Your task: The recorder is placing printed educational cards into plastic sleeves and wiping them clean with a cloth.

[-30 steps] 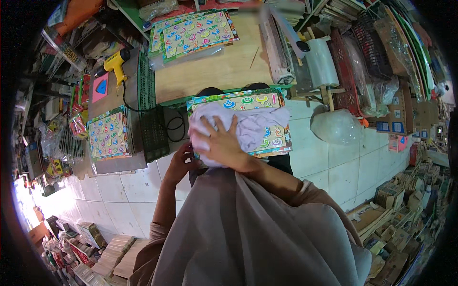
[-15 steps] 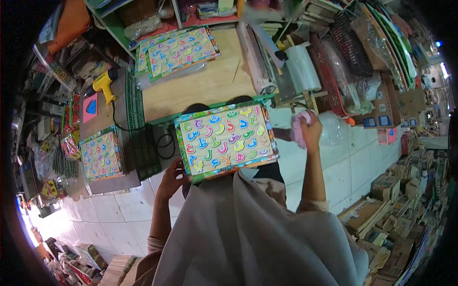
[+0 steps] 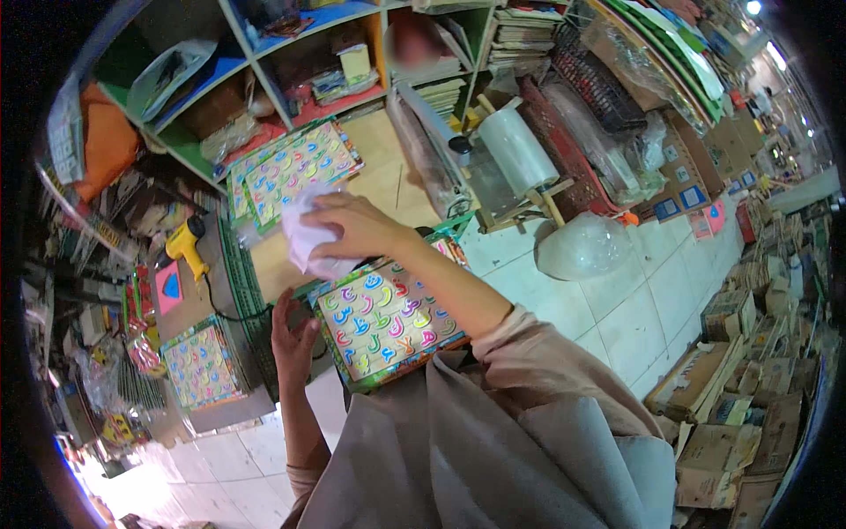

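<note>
As seen from the head camera, the right hand (image 3: 357,227) is closed around a crumpled pale cloth (image 3: 304,234), fingers wrapped over its top. Half a second earlier the cloth was off the right side of the letter board (image 3: 379,331); it now lies across the view at the board's far left corner, in front of the bench (image 3: 379,167). Whether it touches either surface cannot be told. With this shift, most of the board's face is free of cloth, though the right forearm crosses its right part.

The board lies between the person's body and the bench, tilted in the view, its support hidden. Just beside its left edge is the left hand (image 3: 293,339), thumb and fingers parted, holding nothing visible; contact with the edge is unclear. On the bench, similar boards (image 3: 304,163) overlap. Farther left are another letter board (image 3: 201,366) and a yellow gun-shaped tool (image 3: 187,242); to the right, a roll of clear film (image 3: 517,150).
</note>
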Demonstrator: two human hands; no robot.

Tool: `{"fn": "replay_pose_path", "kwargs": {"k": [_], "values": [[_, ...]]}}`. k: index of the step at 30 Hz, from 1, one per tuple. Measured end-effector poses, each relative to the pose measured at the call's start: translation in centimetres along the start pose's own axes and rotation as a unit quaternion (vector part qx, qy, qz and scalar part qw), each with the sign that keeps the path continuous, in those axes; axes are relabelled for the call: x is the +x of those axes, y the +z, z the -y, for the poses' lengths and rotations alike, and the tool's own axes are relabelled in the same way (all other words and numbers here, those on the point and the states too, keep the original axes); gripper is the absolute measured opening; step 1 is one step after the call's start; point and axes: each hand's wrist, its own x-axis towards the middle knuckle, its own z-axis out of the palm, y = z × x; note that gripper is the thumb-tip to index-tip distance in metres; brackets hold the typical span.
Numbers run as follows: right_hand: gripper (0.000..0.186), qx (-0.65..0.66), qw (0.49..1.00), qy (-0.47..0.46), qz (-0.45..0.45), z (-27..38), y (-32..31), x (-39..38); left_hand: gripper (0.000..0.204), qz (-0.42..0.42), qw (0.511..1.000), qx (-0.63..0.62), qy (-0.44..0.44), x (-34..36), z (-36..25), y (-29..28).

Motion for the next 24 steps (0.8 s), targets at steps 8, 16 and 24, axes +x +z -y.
{"fn": "replay_pose_path", "kwargs": {"k": [8,16,24], "values": [[0.035,-0.17,0.86,0.481,-0.008,-11.3,-6.2,-13.5,0.051,-0.052,0.994,-0.042,-0.085,-1.7,2.4,-1.2],[0.033,-0.199,0.867,0.445,-0.103,-19.7,-5.2,-10.9,0.054,0.152,0.985,-0.057,0.053,6.2,-5.0,9.4],[0.009,-0.061,0.835,0.32,-0.444,-19.2,-8.4,-10.0,0.048,0.274,0.961,0.022,-0.017,12.3,-4.5,18.8]]}}
